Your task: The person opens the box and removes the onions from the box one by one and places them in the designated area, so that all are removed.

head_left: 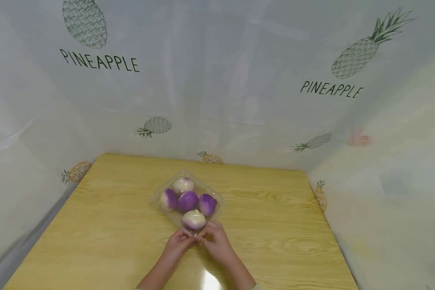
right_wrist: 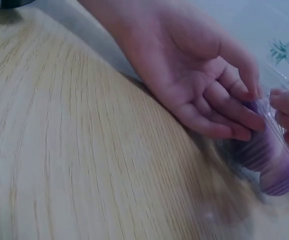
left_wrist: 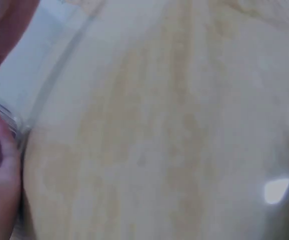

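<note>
A clear plastic clamshell box [head_left: 204, 184] sits on the table with one corner toward me. Inside are several purple-and-white turnips [head_left: 187, 201], seen through the plastic. My left hand [head_left: 177, 244] pinches the near corner between thumb and fingertips. Right beside it, my right hand [head_left: 216, 243] grips the same corner, its thumb close to the left thumb. From the right wrist, the left hand [right_wrist: 199, 85] shows with its fingers curled at the ridged wall of the box [right_wrist: 272, 150]. In the left wrist view only parts of the hands show at the left edge.
The light wood table [head_left: 275, 225] extends around the box on all sides. Behind it and at both sides hangs a pale curtain [head_left: 221, 80] printed with pineapples. A dark object [right_wrist: 17, 2] shows at the top left of the right wrist view.
</note>
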Demonstrator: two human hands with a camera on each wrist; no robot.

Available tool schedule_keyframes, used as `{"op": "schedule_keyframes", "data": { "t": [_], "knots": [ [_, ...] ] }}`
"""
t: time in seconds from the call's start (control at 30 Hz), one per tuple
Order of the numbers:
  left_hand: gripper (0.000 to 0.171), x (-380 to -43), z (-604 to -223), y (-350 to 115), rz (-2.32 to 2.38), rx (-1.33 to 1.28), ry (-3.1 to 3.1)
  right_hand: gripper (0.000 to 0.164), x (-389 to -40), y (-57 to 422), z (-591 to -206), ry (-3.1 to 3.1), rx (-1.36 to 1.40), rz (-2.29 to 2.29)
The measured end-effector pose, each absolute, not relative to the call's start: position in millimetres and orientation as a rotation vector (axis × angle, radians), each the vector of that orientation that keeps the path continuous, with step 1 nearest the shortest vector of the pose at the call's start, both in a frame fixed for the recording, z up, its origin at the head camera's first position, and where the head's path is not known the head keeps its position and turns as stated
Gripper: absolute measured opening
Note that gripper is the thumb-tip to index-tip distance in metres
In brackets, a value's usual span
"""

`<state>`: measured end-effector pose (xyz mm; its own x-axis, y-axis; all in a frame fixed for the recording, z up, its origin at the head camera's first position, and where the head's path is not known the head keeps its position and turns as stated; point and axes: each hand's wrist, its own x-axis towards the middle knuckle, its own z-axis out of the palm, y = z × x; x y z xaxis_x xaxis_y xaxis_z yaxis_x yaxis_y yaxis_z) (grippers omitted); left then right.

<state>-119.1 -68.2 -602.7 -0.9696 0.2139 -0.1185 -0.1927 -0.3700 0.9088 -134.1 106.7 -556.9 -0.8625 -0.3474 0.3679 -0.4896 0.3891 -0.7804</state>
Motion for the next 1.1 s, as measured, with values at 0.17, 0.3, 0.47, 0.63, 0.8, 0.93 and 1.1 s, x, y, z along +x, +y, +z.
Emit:
{"op": "schedule_keyframes", "data": {
  "t": [0.17, 0.3, 0.47, 0.63, 0.8, 0.93, 1.1],
  "knots": [
    [0.015, -117.7, -599.1, -72.7, 2.347, -0.032, 1.687, 0.009, -131.8, 112.3, -563.6, -2.532, 0.764, 1.505],
    [0.022, -119.4, -595.6, -76.7, 2.268, -0.021, 1.781, 0.010, -130.1, 118.2, -565.5, -2.530, 0.758, 1.543],
    [0.015, -123.7, -589.2, -86.4, 2.261, -0.123, 1.844, 0.013, -128.4, 121.7, -561.4, -2.503, 0.763, 1.527],
    [0.014, -131.3, -584.1, -98.5, 2.278, -0.280, 1.873, 0.011, -120.5, 120.8, -537.4, -2.488, 0.764, 1.564],
    [0.012, -136.9, -579.5, -110.6, 2.290, -0.386, 1.937, 0.008, -112.6, 123.9, -515.3, -2.534, 0.742, 1.619],
    [0.012, -139.3, -576.7, -121.8, 2.283, -0.416, 1.983, 0.008, -114.2, 128.5, -518.5, -2.541, 0.721, 1.629],
    [0.011, -143.4, -577.1, -136.2, 2.301, -0.428, 2.003, 0.010, -120.5, 135.1, -534.4, -2.507, 0.723, 1.614]
  ]
}}
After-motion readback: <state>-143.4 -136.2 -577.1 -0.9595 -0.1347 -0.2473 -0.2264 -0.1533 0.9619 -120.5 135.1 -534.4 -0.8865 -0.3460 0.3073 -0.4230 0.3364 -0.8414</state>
